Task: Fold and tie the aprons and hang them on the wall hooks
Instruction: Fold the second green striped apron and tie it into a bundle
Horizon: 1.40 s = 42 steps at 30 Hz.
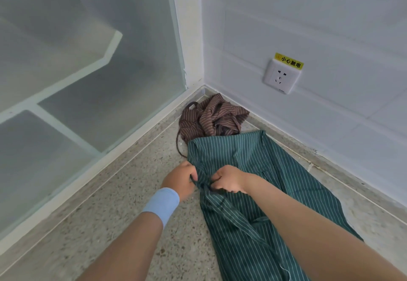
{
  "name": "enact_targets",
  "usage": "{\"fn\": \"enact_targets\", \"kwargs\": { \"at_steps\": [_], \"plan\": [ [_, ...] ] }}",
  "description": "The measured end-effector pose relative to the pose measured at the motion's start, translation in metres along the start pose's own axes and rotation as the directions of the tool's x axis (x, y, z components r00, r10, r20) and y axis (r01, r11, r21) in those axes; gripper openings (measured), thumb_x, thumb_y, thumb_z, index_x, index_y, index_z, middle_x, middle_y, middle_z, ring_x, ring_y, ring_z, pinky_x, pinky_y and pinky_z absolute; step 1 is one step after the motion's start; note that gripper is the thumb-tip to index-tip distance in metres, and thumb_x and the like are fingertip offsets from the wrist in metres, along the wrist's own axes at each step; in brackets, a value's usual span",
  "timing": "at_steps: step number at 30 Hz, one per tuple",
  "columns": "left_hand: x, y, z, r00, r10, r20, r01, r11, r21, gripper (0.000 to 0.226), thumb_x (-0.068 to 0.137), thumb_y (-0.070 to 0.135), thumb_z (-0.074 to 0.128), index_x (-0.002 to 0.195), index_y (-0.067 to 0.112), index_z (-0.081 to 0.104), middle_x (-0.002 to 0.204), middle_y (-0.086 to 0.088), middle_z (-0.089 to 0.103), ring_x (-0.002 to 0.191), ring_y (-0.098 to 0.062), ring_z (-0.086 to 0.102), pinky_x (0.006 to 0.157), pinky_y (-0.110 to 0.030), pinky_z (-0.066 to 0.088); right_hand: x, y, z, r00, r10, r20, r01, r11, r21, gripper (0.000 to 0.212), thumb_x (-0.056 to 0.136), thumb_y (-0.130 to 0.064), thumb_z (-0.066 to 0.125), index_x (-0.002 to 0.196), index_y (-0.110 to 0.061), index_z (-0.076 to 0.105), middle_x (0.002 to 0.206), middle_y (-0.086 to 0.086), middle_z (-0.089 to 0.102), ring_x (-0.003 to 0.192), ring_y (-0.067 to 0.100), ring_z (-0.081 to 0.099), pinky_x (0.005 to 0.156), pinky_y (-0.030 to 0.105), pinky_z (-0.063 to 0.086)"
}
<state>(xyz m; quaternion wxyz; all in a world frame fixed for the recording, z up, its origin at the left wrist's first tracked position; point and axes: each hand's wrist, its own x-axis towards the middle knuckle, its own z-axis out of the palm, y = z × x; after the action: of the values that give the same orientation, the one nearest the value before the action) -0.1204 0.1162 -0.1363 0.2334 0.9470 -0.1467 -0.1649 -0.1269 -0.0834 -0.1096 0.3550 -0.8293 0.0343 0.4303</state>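
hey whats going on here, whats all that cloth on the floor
A person is working on a green white-striped cloth apron spread on the speckled stone floor in a corner of the room. The left hand and the right hand both grip a bunched part of it near its left edge, seemingly tying or gathering it. A brown white-striped cloth apron lies crumpled in the corner behind it, untouched. No wall hooks are in view.

Green apron (231,155): thin woven cloth, matt, creased.
Brown apron (211,119): like cloth, matt, heavily crumpled.
Floor (132,214): speckled terrazzo-like stone, dull.
Wall (330,27): white tile, smooth, faint sheen noted.
Panel (88,71): frosted glass.
Socket (280,77): smooth white plastic.
Wristband (161,203): soft matt cloth.
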Motion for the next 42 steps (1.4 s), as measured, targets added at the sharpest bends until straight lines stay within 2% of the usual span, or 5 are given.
{"fn": "enact_targets", "kwargs": {
  "at_steps": [7,15,23,34,42],
  "plan": [
    [0.004,0.024,-0.016,0.982,-0.054,0.183,-0.008,0.947,0.322,0.024,0.079,-0.005,0.05,0.085,0.015,0.064,0.103,0.0,0.055,0.086,-0.022,0.06,0.072,-0.032,0.051,-0.027,-0.003,-0.021,0.975,0.073,-0.208,-0.179,0.815,-0.551,0.009,0.086,-0.011,0.058,0.089,-0.01,0.067,0.082,0.002,0.063,0.07,0.023,0.059,0.062,0.03,0.049],
    [0.023,0.061,-0.029,0.968,-0.088,0.235,-0.01,0.922,0.387,0.045,0.088,-0.005,0.048,0.117,0.022,0.068,0.127,-0.002,0.049,0.101,-0.029,0.061,0.086,-0.041,0.054,-0.043,-0.002,-0.04,0.688,-0.113,-0.717,-0.343,0.82,-0.459,0.013,0.094,-0.008,0.049,0.104,-0.015,0.051,0.068,-0.001,0.056,0.05,0.018,0.049,0.041,0.027,0.033],
    [0.046,0.118,-0.043,0.993,-0.012,0.12,0.066,0.884,-0.462,0.035,0.09,0.024,0.058,0.122,0.029,0.046,0.107,0.005,0.061,0.077,-0.017,0.064,0.077,-0.041,0.057,-0.04,-0.004,-0.059,0.538,-0.286,-0.792,0.393,0.917,-0.064,0.032,0.099,-0.008,0.048,0.121,-0.021,0.068,0.104,0.001,0.073,0.075,-0.001,0.06,0.071,0.011,0.047],
    [0.087,0.074,-0.045,0.946,-0.282,-0.162,0.187,0.879,-0.438,0.041,0.096,0.005,0.045,0.132,0.023,0.05,0.131,0.002,0.053,0.101,-0.019,0.06,0.084,-0.036,0.054,-0.001,-0.008,-0.141,0.847,-0.112,-0.52,0.008,0.98,-0.199,0.071,0.091,0.0,0.046,0.155,-0.024,0.029,0.154,0.014,0.027,0.13,0.04,0.042,0.094,0.04,0.052],
    [0.066,0.017,0.01,0.888,-0.461,0.009,0.427,0.814,-0.394,0.033,0.097,0.011,0.048,0.13,0.016,0.046,0.116,-0.002,0.05,0.083,-0.017,0.052,0.071,-0.034,0.051,0.029,0.048,-0.053,0.7,0.102,-0.707,-0.017,0.992,0.127,0.043,0.092,-0.011,0.055,0.132,-0.012,0.041,0.134,0.01,0.044,0.088,0.025,0.06,0.073,0.041,0.053]
  ]
}}
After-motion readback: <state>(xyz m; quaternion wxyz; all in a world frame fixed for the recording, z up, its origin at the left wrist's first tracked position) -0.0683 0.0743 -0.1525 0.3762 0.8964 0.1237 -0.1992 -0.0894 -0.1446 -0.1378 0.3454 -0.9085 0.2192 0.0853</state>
